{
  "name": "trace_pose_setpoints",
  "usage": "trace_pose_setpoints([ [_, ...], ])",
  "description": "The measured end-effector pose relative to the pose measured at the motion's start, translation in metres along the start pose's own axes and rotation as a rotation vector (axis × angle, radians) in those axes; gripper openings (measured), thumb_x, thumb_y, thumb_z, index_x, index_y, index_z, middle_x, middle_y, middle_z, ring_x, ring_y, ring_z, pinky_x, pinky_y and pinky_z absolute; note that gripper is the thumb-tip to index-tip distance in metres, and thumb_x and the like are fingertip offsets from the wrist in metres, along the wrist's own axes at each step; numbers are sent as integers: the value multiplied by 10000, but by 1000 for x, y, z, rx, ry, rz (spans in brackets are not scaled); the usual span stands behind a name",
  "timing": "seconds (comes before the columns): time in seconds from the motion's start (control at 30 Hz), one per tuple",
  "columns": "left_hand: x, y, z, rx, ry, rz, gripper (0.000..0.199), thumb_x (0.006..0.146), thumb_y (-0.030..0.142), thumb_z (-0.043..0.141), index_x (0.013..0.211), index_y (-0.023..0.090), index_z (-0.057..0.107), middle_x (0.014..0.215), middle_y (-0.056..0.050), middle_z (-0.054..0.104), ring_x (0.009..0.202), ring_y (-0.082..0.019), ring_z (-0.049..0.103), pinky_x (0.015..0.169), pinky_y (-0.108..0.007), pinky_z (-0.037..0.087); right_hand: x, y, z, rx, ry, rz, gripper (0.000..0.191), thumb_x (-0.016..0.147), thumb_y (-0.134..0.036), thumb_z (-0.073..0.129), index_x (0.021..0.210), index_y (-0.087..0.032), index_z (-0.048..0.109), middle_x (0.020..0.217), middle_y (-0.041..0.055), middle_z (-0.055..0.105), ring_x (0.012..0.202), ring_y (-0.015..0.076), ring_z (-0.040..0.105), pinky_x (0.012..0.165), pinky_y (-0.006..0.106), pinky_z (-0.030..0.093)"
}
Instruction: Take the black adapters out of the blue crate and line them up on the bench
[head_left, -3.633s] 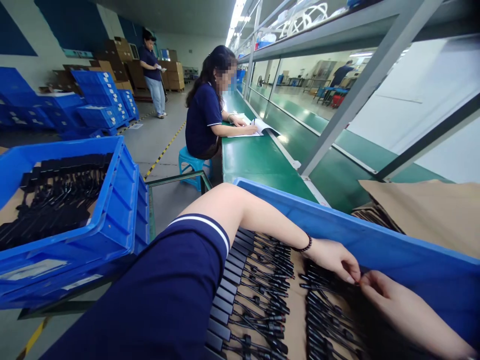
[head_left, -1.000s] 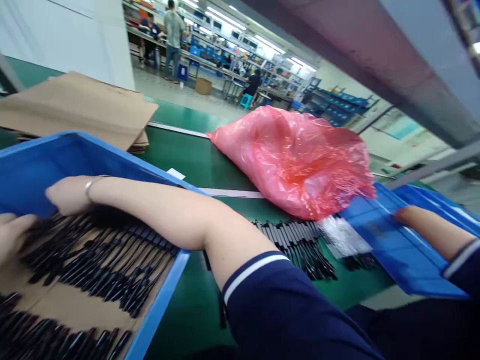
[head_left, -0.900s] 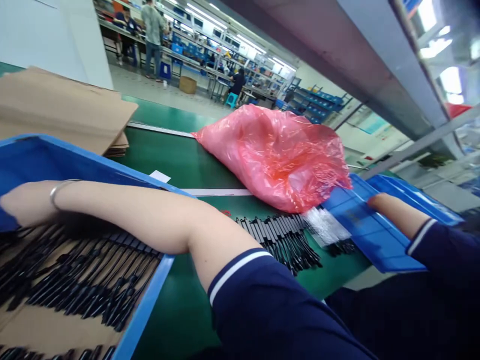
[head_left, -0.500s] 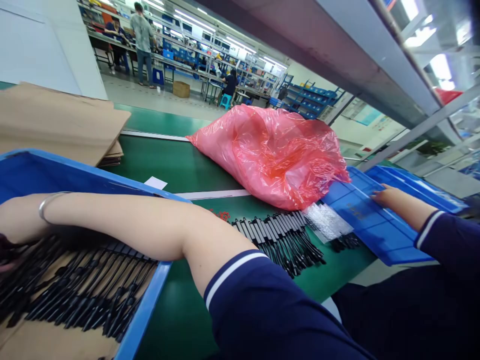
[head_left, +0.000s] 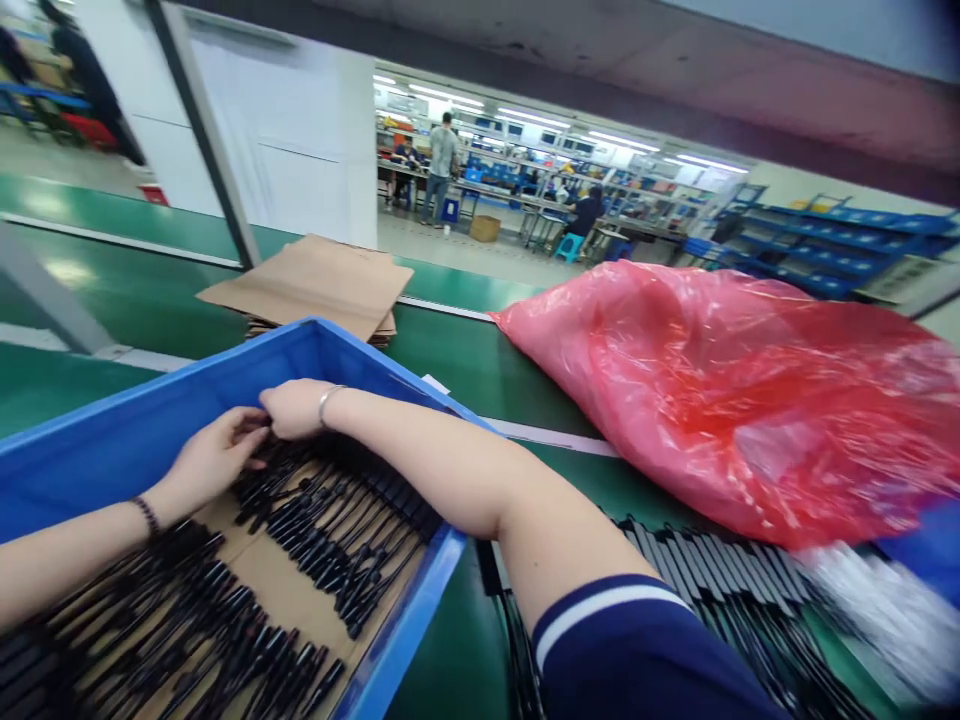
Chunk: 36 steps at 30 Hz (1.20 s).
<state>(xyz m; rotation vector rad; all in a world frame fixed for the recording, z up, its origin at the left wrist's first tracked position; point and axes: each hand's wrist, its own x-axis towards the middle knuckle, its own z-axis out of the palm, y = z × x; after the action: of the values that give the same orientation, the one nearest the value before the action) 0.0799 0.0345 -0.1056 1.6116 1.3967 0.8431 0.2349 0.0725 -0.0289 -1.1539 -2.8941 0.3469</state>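
Inside a blue bin [head_left: 442, 590] lie rows of black cables [head_left: 337, 520] with thick ends, on brown cardboard [head_left: 307, 590]. My left hand [head_left: 214, 460], with a dark bead bracelet, reaches in from the left, its fingers curled together. Against its fingertips is my right hand [head_left: 296, 408], wearing a silver bangle, also closed. Something dark shows between the two hands near the bin's back corner; the fingers hide most of it. More cables with flat grey parts [head_left: 697, 565] lie on the green table to the right of my right arm.
A large pink plastic bag [head_left: 712, 400] covers the right of the green table [head_left: 450, 640]. Clear plastic packets [head_left: 870, 610] lie below it. Brown cardboard sheets [head_left: 322, 285] are stacked behind the bin. A shelf beam [head_left: 675, 90] crosses overhead. Several people are in the background.
The view has swung left, showing more of the bin. My hands, at the far left edge before, now show plainly together. Another person's arm at the right is out of view.
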Motion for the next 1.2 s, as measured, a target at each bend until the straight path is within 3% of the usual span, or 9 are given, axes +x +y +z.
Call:
trace_pose_setpoints([
  [0.27, -5, 4, 5, -26, 20, 116, 270, 776, 346, 485, 969, 158, 507, 802, -34, 573, 680, -142, 578, 472, -230, 514, -1, 0, 6, -117, -19, 5, 232, 787, -281, 484, 955, -131, 536, 983, 142, 637, 889, 260, 617, 693, 313, 469],
  [0.43, -6, 2, 4, 14, -7, 114, 232, 794, 312, 485, 949, 150, 544, 813, -24, 602, 527, -82, 557, 509, -209, 477, -2, -2, 10, -148, -13, 4, 197, 818, -274, 448, 944, -144, 525, 966, 125, 638, 858, 233, 618, 668, 287, 441],
  [0.7, -4, 5, 5, -140, 25, 12, 218, 769, 261, 538, 920, 113, 591, 762, -31, 626, 579, -94, 564, 577, -212, 475, -7, 0, 11, -114, 14, 44, 119, 839, -230, 446, 878, -176, 545, 912, 102, 644, 854, 185, 615, 693, 245, 420],
  [0.8, -4, 4, 3, -122, 21, 6, 250, 748, 273, 563, 919, 104, 627, 759, -37, 640, 611, -111, 570, 616, -232, 475, 7, -20, 16, -148, -28, 161, 124, 836, -199, 457, 868, -192, 577, 858, 108, 650, 800, 180, 626, 678, 253, 444],
  [0.93, -7, 3, -2, -4, 11, 50, 329, 719, 359, 610, 941, 121, 663, 780, -49, 663, 675, -144, 580, 648, -256, 465, 40, -80, 37, -240, -93, 356, 162, 789, -165, 504, 875, -173, 642, 772, 157, 652, 682, 245, 632, 592, 340, 472],
  [1.0, -9, 3, -4, 16, 5, 66, 348, 718, 391, 621, 953, 138, 664, 837, -50, 667, 725, -155, 586, 674, -265, 468, 46, -95, 44, -234, -96, 381, 180, 785, -165, 513, 891, -161, 657, 801, 175, 652, 674, 252, 632, 576, 359, 477],
  [1.07, -11, 4, -5, 29, -6, 95, 321, 751, 392, 605, 956, 150, 657, 903, -53, 657, 789, -159, 586, 728, -277, 471, 39, -86, 42, -202, -55, 357, 181, 808, -193, 509, 905, -196, 662, 885, 155, 651, 726, 228, 632, 602, 343, 487],
  [1.13, -12, 7, -5, 48, -16, 134, 285, 813, 374, 555, 987, 160, 624, 991, -66, 624, 857, -154, 577, 791, -303, 472, 22, -60, 34, -186, 29, 241, 159, 847, -276, 504, 910, -274, 650, 981, 93, 635, 836, 183, 617, 654, 289, 489],
  [1.2, -14, 11, -4, 62, -20, 158, 266, 861, 348, 497, 1040, 169, 578, 1076, -81, 572, 917, -154, 559, 822, -335, 474, 3, -32, 23, -194, 41, 240, 147, 871, -307, 506, 974, -290, 609, 1080, 55, 585, 940, 149, 573, 749, 265, 479],
])
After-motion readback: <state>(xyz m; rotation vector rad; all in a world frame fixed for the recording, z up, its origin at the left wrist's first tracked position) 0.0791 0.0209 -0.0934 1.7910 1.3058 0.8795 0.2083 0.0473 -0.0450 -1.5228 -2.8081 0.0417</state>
